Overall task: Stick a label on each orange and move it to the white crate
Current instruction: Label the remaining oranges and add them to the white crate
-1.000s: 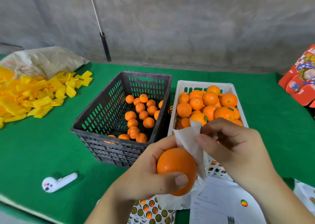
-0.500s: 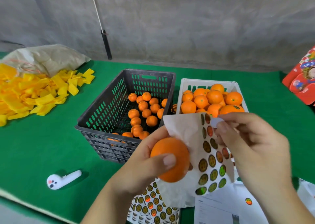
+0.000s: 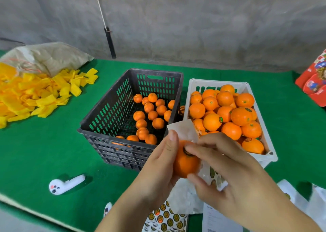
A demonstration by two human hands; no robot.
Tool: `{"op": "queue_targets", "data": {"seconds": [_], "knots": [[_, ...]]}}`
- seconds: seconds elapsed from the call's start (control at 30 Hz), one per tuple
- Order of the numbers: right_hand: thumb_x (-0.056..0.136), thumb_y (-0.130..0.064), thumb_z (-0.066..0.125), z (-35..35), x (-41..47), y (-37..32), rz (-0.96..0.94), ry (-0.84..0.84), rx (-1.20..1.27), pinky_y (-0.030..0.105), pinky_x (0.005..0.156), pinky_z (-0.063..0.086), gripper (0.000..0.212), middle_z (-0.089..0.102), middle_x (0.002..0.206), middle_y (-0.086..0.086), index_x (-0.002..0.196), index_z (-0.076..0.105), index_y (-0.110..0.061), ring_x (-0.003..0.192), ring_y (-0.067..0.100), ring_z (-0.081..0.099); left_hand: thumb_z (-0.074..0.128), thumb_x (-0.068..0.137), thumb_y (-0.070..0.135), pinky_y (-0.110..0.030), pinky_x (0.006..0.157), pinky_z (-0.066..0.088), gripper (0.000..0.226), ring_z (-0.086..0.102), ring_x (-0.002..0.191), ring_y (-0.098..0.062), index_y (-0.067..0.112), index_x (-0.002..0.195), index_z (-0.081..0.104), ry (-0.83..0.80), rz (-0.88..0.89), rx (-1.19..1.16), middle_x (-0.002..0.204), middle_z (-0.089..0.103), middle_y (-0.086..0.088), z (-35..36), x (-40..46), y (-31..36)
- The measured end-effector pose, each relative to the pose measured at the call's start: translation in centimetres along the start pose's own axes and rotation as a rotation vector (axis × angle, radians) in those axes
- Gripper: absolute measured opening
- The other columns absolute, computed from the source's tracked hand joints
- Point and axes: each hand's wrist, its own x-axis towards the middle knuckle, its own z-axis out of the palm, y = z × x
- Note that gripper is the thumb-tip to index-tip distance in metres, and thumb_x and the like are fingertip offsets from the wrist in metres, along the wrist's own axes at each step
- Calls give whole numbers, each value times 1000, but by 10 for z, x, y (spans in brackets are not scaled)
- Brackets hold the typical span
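My left hand (image 3: pixel 157 171) grips an orange (image 3: pixel 185 163) in front of the two crates, with a white label sheet (image 3: pixel 183 128) tucked behind the fruit. My right hand (image 3: pixel 231 177) reaches across from the right, and its index fingertip presses a round dark label (image 3: pixel 187 152) onto the top of the orange while the thumb touches the orange from below. The white crate (image 3: pixel 217 82) at the right is piled with oranges (image 3: pixel 241 116), some showing labels. The black crate (image 3: pixel 155 72) at the left holds several unlabelled oranges (image 3: pixel 152 115).
A heap of yellow foam nets (image 3: pixel 35 94) and a tan sack (image 3: pixel 47 57) lie at the far left. A white earbud-shaped gadget (image 3: pixel 65 185) rests near the front edge. More label sheets (image 3: pixel 165 217) and paper (image 3: pixel 220 219) lie below my hands. A red box (image 3: pixel 315 83) is at the right.
My right hand left the label sheet and came down onto the orange with a label. The sheet dropped behind the orange, and my left hand turned the fruit upward.
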Motion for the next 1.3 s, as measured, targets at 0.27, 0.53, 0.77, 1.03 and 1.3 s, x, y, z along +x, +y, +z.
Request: {"op": "queue_targets", "data": {"seconds": [0.27,0.53,0.77,1.03,1.3], "knots": [[85,-50,70,19,-2,3,111,-6,-19,29,87,59,75,44,140,-1,152,43,-32,117,9,54,61,90,69,-49,107,53,72,64,129,-29,16,139,64,139,-48,-113,141,65,-13,2,12,-6],[71,-63,84,16,-8,21,242,112,238,8,103,39,79,39,141,-15,142,54,-48,131,0,47,57,104,44,-30,88,58,26,73,100,-13,35,99,80,75,-12,-92,105,77,5,0,17,-10],[74,-46,85,-3,42,126,452,99,32,27,109,40,79,30,127,-17,145,53,-31,125,6,42,77,83,26,-33,69,57,5,61,75,-20,22,86,79,366,4,-117,83,63,-8,-22,26,-16],[85,-25,87,61,157,247,521,-212,-207,45,104,50,80,35,137,8,152,46,-15,118,36,57,77,80,33,-31,69,55,23,64,73,-19,20,99,80,397,-5,-21,82,66,-10,-28,35,-15],[98,-20,60,117,203,292,550,-530,-556,47,97,53,12,59,107,11,100,70,-15,102,33,58,82,76,36,-33,73,58,23,67,72,-20,25,96,80,374,37,31,77,69,-9,-39,58,-5]]}}
